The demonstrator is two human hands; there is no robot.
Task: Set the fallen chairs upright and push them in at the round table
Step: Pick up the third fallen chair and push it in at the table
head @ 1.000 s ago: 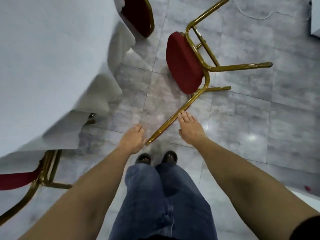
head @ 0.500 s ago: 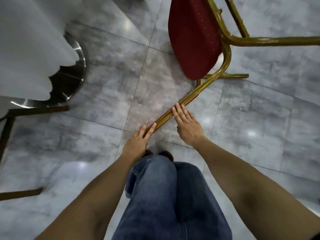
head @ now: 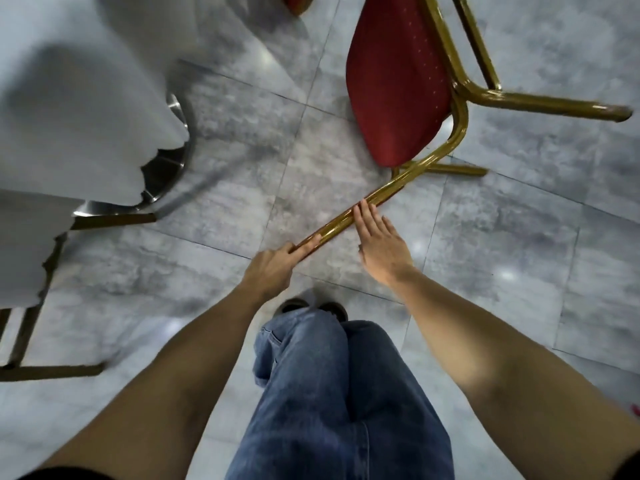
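Observation:
A fallen chair (head: 398,88) with a red seat and a gold metal frame lies on its side on the grey tiled floor, legs pointing right. One gold frame bar (head: 349,223) runs down-left towards me. My left hand (head: 273,268) is closed around the low end of that bar. My right hand (head: 381,247) has flat, straight fingers whose tips touch the same bar higher up, without gripping it. The round table (head: 79,109), draped in a white cloth, fills the upper left, with its shiny metal base (head: 166,174) showing under the cloth.
Gold legs of another chair (head: 52,368) stand at the lower left under the cloth. A red edge of a third chair (head: 298,1) shows at the top. My jeans-clad legs and shoes (head: 311,306) are just behind the bar.
I have bent lower and closer to the chair. My left hand went from resting open by the bar's end to closing around it. My right hand stays against the bar.

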